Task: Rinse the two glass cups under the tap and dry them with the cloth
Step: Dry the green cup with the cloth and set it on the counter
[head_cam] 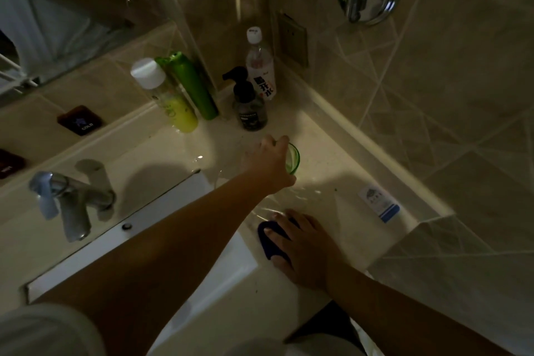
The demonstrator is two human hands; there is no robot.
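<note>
My left hand (270, 160) reaches across the counter and closes over the rim of a green-tinted glass cup (294, 159) standing right of the sink. A second, clear glass cup (271, 205) seems to stand between my two hands, faint and hard to make out. My right hand (300, 243) lies flat on a dark blue cloth (267, 238) on the counter, with its fingers spread over it. The chrome tap (70, 199) stands at the left, and no water shows under it.
Several bottles stand in the back corner: a yellow-green one (170, 101), a green one (193, 87), a dark pump bottle (248, 107) and a clear water bottle (260, 66). The white sink basin (202, 191) lies left of my hands. A small packet (380, 202) lies at the right.
</note>
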